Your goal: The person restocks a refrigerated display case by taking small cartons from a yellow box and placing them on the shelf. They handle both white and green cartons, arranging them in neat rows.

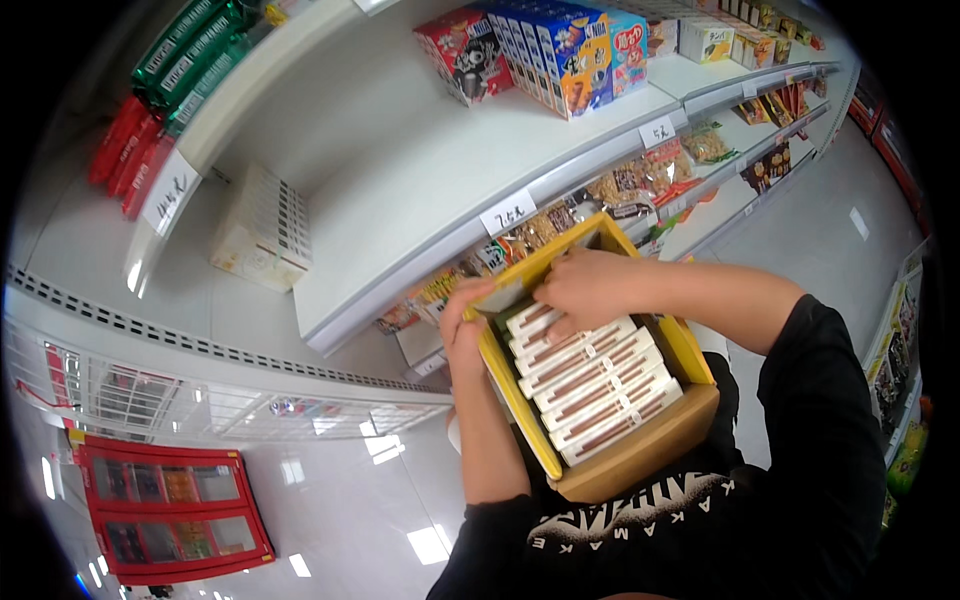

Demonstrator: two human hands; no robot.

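A yellow-sided cardboard carton (523,420) is tilted against my body in front of the shelf. Inside it stands a row of slim white snack boxes (600,390) with brown sticks printed on their edges. My left hand (466,319) grips the carton's far left corner, thumb and fingers over the rim. Reaching in from the right, my right hand (589,289) has its fingers down at the far end of the row, touching the white boxes. Its fingertips are partly hidden, so whether it grips one cannot be told.
White shelf (420,165) beyond the carton carries blue snack boxes (574,64), red snack boxes (465,56) and, at left, a stack of pale boxes (262,229). Bagged snacks (622,184) lie on the tier below. A red glass-door cooler (176,510) stands at lower left.
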